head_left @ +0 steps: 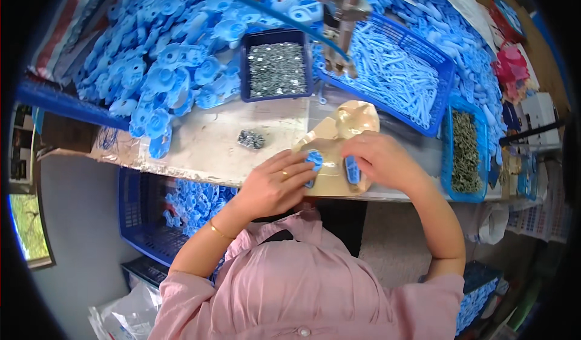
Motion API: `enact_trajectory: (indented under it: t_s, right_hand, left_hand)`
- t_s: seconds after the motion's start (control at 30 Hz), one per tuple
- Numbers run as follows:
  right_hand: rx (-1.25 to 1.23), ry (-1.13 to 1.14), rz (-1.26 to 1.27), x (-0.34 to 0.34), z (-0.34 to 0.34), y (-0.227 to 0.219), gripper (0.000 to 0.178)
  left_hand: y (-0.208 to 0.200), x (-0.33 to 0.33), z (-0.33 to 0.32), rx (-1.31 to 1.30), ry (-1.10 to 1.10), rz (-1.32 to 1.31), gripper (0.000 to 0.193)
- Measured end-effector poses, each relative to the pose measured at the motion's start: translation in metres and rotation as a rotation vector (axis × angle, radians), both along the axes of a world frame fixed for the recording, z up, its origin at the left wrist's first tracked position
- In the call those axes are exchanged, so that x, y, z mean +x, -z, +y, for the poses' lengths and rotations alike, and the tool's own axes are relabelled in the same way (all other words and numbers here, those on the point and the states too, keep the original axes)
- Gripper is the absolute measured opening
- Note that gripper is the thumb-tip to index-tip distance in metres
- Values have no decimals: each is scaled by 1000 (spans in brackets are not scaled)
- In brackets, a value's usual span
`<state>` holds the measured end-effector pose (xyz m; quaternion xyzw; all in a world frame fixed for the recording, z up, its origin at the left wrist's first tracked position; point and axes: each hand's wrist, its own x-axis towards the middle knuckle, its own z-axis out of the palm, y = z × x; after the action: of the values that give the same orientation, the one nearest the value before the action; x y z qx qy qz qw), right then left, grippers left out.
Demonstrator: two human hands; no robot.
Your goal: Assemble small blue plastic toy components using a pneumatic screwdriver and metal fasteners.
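A tan moulded fixture lies at the table's front edge, its rounded upper end shaped like a shallow bowl. My left hand reaches over its left side, fingers stretched out and together, touching a round blue plastic part. On the fixture's right side, a narrow ribbed blue piece sits under the curled fingers of my right hand. Those fingertips are bent down and partly hidden, so whether they grip the piece is unclear. Left of the fixture, a small pile of shiny metal bits rests on the table.
Behind the fixture stand a dark tray of small metal pieces and a blue basket of light-blue sticks. A metal machine head hangs above. Blue moulded parts are heaped at left. A blue tray of screws stands at right.
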<state>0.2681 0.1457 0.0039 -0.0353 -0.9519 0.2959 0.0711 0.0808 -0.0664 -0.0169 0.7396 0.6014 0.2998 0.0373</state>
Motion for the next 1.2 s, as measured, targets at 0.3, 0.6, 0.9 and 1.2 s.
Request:
enact_trajectory:
  t_s: [0.3, 0.6, 0.9, 1.2]
  right_hand:
    - [-11, 170, -1, -2, -28, -33, 23]
    - [-104, 131, -65, -22, -33, -18, 15]
    - [-272, 221, 13, -25, -54, -27, 29]
    - [-489, 132, 463, -29, -92, -52, 60]
  left_hand:
    - [18, -47, -49, 155, -397, 139, 37]
    - [5, -200, -121, 36, -1021, 436, 26]
    - [-43, -165, -143, 827, -383, -1526, 37]
    - [-9, -16, -37, -42, 60, -1880, 60]
